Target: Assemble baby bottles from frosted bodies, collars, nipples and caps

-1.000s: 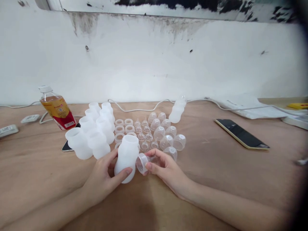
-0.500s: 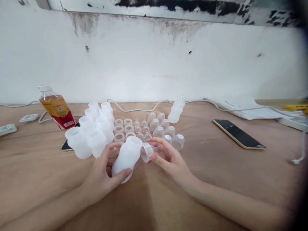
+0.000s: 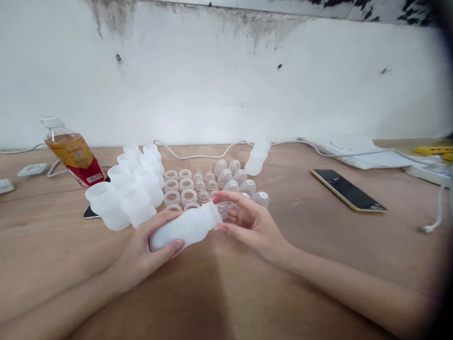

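My left hand (image 3: 152,245) is wrapped round a frosted white baby bottle (image 3: 186,229), tilted with its mouth toward the right. At that mouth, my right hand (image 3: 244,219) grips a clear ring with a nipple (image 3: 222,210) between thumb and fingers; the ring sits against the bottle's neck. Behind the hands lie rows of white rings (image 3: 171,197), clear nipples (image 3: 203,196) and clear domed caps (image 3: 231,185). More frosted bottles (image 3: 109,208) stand in two rows to the left. One bottle with a nipple on top (image 3: 257,158) stands farther back.
A drink bottle (image 3: 76,156) with a red and yellow label stands at the left. A dark phone (image 3: 348,190) lies on the right of the wooden table (image 3: 318,245). Another phone (image 3: 91,212) is partly under the bottles. A white cable (image 3: 198,157) runs along the wall.
The bottle in my left hand has tipped further to the right. The ring with the nipple, apart from its mouth before, now meets the neck. The view has shifted slightly.
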Demonstrator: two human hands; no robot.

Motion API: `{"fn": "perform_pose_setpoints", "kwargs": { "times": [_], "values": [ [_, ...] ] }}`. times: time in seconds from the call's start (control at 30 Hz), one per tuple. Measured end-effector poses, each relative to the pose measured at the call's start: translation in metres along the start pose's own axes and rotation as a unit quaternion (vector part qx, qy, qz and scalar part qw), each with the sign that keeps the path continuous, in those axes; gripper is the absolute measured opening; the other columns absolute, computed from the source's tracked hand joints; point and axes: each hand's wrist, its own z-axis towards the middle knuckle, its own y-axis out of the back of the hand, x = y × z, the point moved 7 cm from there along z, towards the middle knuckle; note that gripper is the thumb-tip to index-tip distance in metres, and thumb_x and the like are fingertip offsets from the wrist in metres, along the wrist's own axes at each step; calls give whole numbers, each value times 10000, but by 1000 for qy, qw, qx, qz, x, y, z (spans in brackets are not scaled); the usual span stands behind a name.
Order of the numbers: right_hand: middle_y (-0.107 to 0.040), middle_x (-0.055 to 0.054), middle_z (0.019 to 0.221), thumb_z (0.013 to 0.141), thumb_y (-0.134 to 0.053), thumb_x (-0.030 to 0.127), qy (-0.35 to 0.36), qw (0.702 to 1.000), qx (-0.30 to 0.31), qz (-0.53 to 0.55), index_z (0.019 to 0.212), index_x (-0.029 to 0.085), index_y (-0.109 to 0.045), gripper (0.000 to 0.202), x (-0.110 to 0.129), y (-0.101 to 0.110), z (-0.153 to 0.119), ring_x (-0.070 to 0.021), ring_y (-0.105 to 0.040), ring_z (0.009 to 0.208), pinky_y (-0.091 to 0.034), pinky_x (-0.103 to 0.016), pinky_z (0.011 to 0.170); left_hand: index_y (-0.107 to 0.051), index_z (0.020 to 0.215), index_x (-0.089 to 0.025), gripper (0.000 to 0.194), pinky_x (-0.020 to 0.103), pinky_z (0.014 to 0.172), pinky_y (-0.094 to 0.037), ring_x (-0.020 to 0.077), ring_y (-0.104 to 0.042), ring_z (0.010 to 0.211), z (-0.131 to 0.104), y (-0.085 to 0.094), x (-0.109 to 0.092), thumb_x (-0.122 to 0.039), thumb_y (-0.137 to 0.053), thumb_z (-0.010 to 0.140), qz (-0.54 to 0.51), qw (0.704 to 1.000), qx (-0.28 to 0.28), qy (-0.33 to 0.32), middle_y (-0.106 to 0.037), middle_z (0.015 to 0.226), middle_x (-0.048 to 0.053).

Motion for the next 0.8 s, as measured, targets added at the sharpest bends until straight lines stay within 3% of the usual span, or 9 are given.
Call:
{"fn": "perform_pose_setpoints", "kwargs": {
  "times": [0.17, 0.27, 0.5, 0.7, 0.8],
  "values": [
    [-488, -30, 1134, 694, -630, 157, 14, 999, 39, -12, 1136, 279, -470, 485, -1, -1, 0, -143, -556, 927, -497, -324, 819, -466, 1025, -212, 347, 258, 630, -500, 191, -609, 784, 0, -2, 11, -348, -545, 715, -77, 994, 1, 74, -631, 929, 35],
    [-498, -35, 1170, 718, -607, 157, 32, 995, 63, -65, 1135, 268, -486, 448, 1, -4, -1, -171, -502, 1054, -454, -350, 884, -533, 920, -209, 248, 245, 635, -489, 178, -594, 760, 1, -4, 10, -364, -531, 725, -91, 993, 15, 70, -623, 880, 18],
    [-553, -20, 1144, 713, -623, 184, 94, 965, 75, -232, 1118, 281, -529, 427, 16, -5, -2, -197, -464, 1110, -403, -398, 921, -586, 906, -227, 242, 243, 610, -490, 182, -593, 729, 1, 3, 8, -361, -558, 707, -74, 994, -12, 83, -636, 855, -2],
    [-560, -21, 1128, 677, -655, 207, 59, 967, 89, -233, 1093, 268, -549, 434, 11, -8, -2, -185, -511, 1051, -474, -334, 837, -598, 877, -221, 259, 221, 526, -477, 173, -591, 665, 2, -1, 16, -420, -524, 729, -89, 987, 50, 124, -626, 765, -2],
    [-559, -29, 1129, 675, -655, 236, 26, 973, 81, -214, 1088, 253, -547, 427, 8, -7, -1, -180, -534, 1018, -505, -310, 783, -569, 937, -233, 268, 243, 606, -490, 180, -593, 742, 2, 1, 13, -392, -555, 721, -57, 993, 41, 94, -625, 850, -2]
  ]
}}
